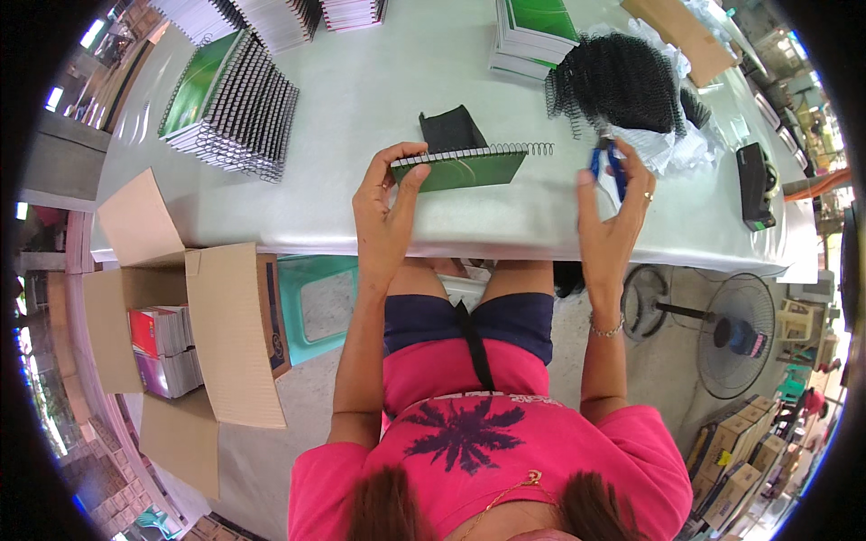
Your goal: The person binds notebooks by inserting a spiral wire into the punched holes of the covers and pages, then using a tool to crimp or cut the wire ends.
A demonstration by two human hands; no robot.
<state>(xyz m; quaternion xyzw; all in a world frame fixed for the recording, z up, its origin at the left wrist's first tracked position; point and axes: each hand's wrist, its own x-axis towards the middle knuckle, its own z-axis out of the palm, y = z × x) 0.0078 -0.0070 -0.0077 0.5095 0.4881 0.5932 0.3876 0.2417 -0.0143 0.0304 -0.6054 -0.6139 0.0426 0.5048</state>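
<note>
A green-covered notebook stands tilted near the table's front edge, gripped at its left end between the thumb and fingers of my left hand. A black spiral coil runs along its upper edge, and a length of it sticks out past the right end. Just right of that loose end, my right hand is closed around blue-handled pliers, whose jaws point away from me. The jaws are apart from the coil. Behind the notebook sits a black angular holder, partly hidden by it.
A heap of black coils lies beyond the pliers, next to green books. Coil-bound books are stacked at left. A black tape dispenser stands at right. Below the table are an open carton and a fan.
</note>
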